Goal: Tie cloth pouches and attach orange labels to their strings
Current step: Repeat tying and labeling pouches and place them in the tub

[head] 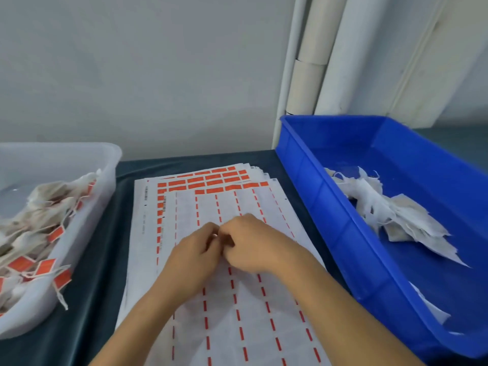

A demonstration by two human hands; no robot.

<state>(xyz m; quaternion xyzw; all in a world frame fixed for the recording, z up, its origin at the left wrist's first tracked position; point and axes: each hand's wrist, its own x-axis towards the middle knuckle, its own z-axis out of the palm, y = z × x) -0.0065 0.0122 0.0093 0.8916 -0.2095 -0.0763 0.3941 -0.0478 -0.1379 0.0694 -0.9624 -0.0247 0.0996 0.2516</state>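
Glossy blue plastic bin [343, 207], translucent matt plastic tub [87, 159], smooth paper label sheets [237, 326], dark cloth-like table cover [87, 326].

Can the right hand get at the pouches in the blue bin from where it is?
Probably yes: the blue bin is open-topped beside the right hand, and nothing lies between it and the pouches.

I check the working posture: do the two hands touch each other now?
Touching. The head view shows the left hand and right hand meeting at the fingertips, no gap, above the label sheets.

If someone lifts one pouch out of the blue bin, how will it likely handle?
The pouches lie crumpled and frayed in the blue bin, so one is probably floppy and light. It shouldn't roll, but loose edges might snag neighbours.
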